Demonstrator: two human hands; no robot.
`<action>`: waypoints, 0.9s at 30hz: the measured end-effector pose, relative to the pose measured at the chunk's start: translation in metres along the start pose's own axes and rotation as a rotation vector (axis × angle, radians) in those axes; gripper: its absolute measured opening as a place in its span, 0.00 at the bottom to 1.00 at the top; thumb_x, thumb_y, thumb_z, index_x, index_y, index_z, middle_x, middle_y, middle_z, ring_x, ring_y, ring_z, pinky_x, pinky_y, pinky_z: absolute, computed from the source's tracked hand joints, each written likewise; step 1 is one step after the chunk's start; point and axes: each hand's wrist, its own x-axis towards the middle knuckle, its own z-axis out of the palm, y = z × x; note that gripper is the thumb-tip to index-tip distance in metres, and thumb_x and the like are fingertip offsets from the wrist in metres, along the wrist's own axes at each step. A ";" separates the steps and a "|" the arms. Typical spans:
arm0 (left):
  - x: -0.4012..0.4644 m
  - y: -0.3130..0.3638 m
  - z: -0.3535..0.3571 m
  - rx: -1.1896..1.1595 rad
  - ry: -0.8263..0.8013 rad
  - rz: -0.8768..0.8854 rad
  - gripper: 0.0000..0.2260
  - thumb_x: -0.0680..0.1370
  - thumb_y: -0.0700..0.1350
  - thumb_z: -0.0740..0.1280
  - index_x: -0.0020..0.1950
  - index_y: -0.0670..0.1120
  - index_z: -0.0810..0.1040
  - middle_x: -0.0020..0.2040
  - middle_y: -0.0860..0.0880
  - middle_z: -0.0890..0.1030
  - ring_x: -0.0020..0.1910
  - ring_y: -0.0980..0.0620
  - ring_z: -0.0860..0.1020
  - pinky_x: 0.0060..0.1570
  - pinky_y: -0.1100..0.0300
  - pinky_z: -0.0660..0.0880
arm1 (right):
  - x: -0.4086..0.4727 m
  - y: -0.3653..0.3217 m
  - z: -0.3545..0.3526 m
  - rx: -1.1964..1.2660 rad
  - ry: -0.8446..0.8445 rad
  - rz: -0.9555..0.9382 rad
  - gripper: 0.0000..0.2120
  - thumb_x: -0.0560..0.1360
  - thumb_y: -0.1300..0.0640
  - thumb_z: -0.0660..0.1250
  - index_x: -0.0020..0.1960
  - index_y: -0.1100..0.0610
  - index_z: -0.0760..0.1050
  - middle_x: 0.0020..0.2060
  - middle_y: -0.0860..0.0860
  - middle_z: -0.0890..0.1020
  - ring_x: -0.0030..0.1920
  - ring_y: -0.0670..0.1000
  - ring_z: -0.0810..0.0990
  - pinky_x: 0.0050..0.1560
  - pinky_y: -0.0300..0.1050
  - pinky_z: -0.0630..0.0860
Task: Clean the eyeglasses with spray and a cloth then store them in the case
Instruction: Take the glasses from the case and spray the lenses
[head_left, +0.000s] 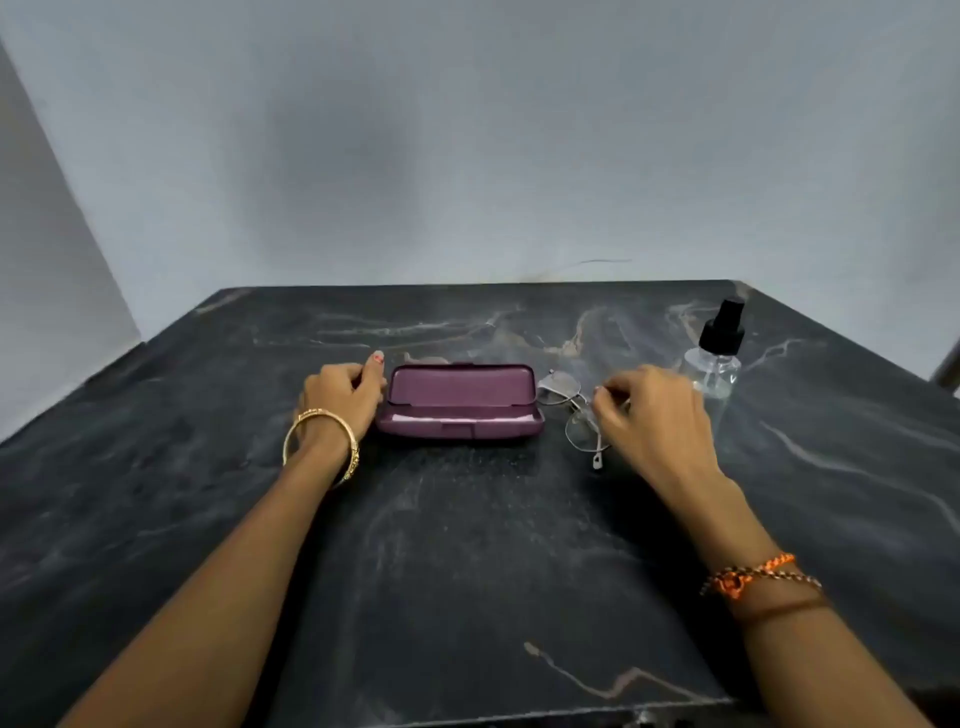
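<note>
Fingers (610, 387) of my right hand (660, 415) pinch the eyeglasses (574, 410) frame, left hand (343, 389) curled beside open case (460, 402); risk: thin wire twisting loose mid-lift.

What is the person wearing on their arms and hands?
The left hand has a shiny gold bangle round its wrist, and its thumbnail looks painted a pale pinkish colour. The right hand has an orange braided thread band and a thin brown band on its wrist. Both forearms are bare, with no sleeves showing.
</note>
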 end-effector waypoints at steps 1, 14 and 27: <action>0.001 0.001 0.000 0.041 -0.024 0.024 0.22 0.77 0.55 0.57 0.39 0.40 0.81 0.38 0.40 0.83 0.41 0.42 0.79 0.48 0.49 0.76 | 0.001 0.000 0.002 0.007 -0.024 0.005 0.13 0.72 0.58 0.61 0.38 0.66 0.78 0.34 0.61 0.79 0.37 0.62 0.76 0.33 0.46 0.66; 0.002 -0.001 0.004 0.022 0.007 0.040 0.19 0.78 0.53 0.57 0.38 0.44 0.81 0.36 0.44 0.82 0.39 0.46 0.79 0.46 0.53 0.74 | -0.006 0.000 -0.007 0.075 -0.261 0.195 0.15 0.65 0.52 0.65 0.25 0.60 0.71 0.21 0.52 0.70 0.29 0.54 0.70 0.26 0.40 0.61; 0.002 -0.002 0.004 -0.048 -0.003 -0.003 0.18 0.78 0.51 0.57 0.38 0.44 0.81 0.29 0.51 0.78 0.35 0.50 0.77 0.45 0.54 0.75 | -0.002 0.008 -0.008 0.121 -0.309 0.187 0.08 0.66 0.59 0.72 0.33 0.64 0.80 0.32 0.61 0.82 0.34 0.54 0.76 0.32 0.42 0.69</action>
